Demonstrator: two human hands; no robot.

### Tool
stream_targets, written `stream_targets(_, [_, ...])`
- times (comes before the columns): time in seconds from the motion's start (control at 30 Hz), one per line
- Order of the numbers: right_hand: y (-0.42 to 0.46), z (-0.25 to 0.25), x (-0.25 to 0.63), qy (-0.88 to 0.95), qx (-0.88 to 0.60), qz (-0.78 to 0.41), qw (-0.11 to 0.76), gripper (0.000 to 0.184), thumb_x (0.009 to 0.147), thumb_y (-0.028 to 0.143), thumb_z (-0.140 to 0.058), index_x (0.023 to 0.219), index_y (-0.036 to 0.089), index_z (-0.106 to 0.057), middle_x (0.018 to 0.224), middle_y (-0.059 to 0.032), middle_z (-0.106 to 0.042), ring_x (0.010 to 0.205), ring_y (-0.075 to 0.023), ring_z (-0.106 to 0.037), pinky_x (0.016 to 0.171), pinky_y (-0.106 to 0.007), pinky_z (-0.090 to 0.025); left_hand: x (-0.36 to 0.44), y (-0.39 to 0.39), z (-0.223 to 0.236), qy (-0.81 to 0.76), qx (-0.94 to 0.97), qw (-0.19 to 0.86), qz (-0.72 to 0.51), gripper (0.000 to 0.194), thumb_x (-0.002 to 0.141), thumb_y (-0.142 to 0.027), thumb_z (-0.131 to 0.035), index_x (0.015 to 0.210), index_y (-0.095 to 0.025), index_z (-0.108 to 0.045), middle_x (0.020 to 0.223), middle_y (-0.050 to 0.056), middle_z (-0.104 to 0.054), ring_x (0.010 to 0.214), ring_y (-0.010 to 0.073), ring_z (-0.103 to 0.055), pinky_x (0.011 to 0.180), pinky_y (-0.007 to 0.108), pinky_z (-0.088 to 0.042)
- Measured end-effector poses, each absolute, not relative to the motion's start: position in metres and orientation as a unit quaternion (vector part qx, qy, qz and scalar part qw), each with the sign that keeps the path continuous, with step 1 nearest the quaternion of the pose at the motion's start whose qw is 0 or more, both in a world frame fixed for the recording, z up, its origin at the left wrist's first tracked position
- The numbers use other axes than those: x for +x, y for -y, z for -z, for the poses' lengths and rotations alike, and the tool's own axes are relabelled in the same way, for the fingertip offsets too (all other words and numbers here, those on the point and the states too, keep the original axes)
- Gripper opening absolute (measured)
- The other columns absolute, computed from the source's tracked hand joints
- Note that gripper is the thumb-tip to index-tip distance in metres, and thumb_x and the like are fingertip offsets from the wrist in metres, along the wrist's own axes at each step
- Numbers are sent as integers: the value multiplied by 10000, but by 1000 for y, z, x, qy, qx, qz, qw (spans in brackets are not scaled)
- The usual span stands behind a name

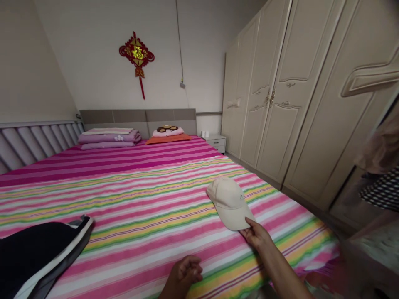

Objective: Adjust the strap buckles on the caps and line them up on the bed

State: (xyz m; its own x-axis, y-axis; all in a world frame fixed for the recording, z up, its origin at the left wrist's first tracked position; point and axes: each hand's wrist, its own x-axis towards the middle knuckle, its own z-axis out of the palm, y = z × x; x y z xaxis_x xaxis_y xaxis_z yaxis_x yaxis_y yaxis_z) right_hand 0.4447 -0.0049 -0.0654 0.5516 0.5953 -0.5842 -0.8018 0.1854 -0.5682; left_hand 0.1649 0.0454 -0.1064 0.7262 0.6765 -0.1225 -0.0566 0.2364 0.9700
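Note:
A beige baseball cap [229, 202] lies on the striped bedsheet [140, 195], right of the middle. My right hand [256, 235] reaches forward and pinches the edge of the cap's brim with its fingertips. My left hand [185, 272] rests on the sheet near the bed's front edge, its fingers curled in loosely with nothing visible in them.
A dark garment with white and grey trim [37, 255] lies at the front left of the bed. Folded purple bedding [107, 138] and a pink pillow [167, 133] sit by the headboard. A cream wardrobe [296, 95] lines the right wall. Clothes hang at the far right edge.

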Motion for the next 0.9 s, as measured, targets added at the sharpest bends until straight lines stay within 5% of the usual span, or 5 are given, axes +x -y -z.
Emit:
stream_targets(0.23, [19, 64, 430, -84, -467, -457, 752, 22, 817, 119, -532, 826, 127, -551, 618, 20, -627, 542, -111, -619, 542, -254, -544, 163, -45, 105, -263, 581, 728, -251, 401, 633, -479, -647, 882, -168, -600, 741, 15, -573, 694, 138, -561, 728, 314, -429])
stream_targets(0.53, [55, 71, 373, 1, -509, -484, 712, 60, 728, 156, -593, 732, 159, -533, 635, -28, -662, 547, -115, -632, 523, -210, -510, 166, -45, 102, -254, 588, 724, -257, 377, 637, -452, -649, 871, -161, -599, 743, 21, -581, 701, 147, -563, 733, 321, -439])
stream_targets(0.73, [49, 92, 296, 192, -560, -495, 636, 227, 671, 368, -597, 688, 166, -494, 544, 33, -573, 382, -63, -483, 371, -166, -336, 157, -40, 92, -275, 626, 691, -235, 360, 658, -428, -623, 886, -154, -573, 771, 35, -599, 715, 159, -568, 714, 304, -441])
stream_targets(0.9, [42, 93, 255, 404, -597, -435, 540, 183, 695, 333, -508, 602, 179, -474, 497, 41, -499, 417, -92, -426, 428, -216, -304, 115, -39, 82, -290, 741, 568, -211, 298, 742, -380, -535, 965, -188, -586, 887, 63, -636, 823, 184, -578, 748, 284, -439])
